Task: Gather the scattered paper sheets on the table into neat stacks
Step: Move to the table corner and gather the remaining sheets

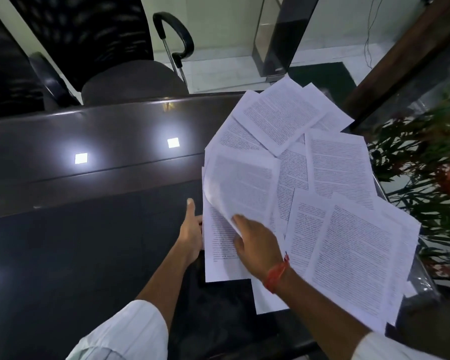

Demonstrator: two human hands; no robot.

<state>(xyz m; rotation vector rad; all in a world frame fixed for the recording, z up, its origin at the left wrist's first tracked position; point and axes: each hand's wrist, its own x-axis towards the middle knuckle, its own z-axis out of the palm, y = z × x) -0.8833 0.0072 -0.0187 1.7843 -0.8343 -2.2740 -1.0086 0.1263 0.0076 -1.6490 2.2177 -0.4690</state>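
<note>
White printed paper sheets (pixel 330 203) lie fanned and overlapping on the dark counter's (pixel 89 255) right end. Our right hand (pixel 255 242) pinches one curling sheet (pixel 234 183); our left hand (pixel 191 229) rests flat-fingered against the pile's edge. We judge them light, floppy, slippery; best squared by edges.

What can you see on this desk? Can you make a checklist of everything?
Surface: dark glossy desk, ceiling lights mirrored in it.
Job's things: printed sheets fanned and overlapping on the right side, not yet stacked; some overhang the edge.
Clutter: nothing seen.
Hands: left hand open, at the sheets' left edge; right hand pinches the lifted corner of a curling sheet.
Cables: a thin wire hangs in the background.
Surroundings: black chair behind the desk, plant at right.
</note>
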